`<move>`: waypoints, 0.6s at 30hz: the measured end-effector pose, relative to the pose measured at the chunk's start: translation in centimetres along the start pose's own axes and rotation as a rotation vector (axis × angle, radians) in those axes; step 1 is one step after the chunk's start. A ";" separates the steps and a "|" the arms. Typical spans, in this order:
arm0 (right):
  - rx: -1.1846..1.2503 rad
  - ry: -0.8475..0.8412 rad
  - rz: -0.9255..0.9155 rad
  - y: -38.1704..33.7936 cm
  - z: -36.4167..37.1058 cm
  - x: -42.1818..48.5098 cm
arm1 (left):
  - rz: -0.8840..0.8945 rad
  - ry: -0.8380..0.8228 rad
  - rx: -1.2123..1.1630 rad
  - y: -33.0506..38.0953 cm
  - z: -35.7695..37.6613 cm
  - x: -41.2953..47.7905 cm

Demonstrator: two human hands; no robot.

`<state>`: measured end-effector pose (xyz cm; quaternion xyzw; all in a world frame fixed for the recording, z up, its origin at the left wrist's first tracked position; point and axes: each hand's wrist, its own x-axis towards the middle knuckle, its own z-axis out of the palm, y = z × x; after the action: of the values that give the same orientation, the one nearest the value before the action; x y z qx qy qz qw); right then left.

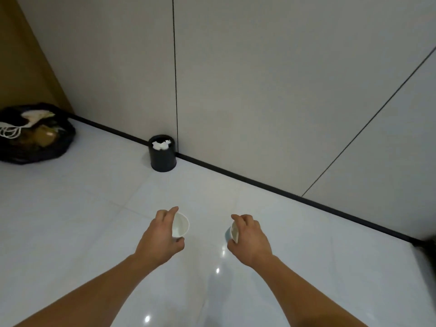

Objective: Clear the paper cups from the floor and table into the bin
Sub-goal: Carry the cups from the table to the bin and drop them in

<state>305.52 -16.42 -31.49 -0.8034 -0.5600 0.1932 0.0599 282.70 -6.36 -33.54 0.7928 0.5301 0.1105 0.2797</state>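
With the left hand [160, 234] curled round one paper cup [180, 224] and the right hand [247, 234] gripping another cup [234, 232], both held above the floor [82, 208], carry them over the black bin [162, 159] by the wall before letting go.

The glossy white tiled floor [82, 208] fills the lower frame. A small black bin [162, 156], white scraps at its mouth, stands upright on it at centre by the wall. A bulging black bag [35, 140] sits at the left edge.
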 end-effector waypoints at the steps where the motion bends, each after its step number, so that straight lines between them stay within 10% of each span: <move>1: -0.002 -0.023 -0.008 -1.3 0.4 1.2 | -0.036 0.014 -0.009 -1.3 -0.8 0.5; 18: -0.058 -0.155 -0.334 -13.4 -0.3 32.6 | -0.279 0.162 -0.045 -10.5 -9.1 23.5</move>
<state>303.57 18.59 -34.91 -0.6834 -0.6939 0.2257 0.0245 279.96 20.81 -34.80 0.6935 0.6534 0.1457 0.2662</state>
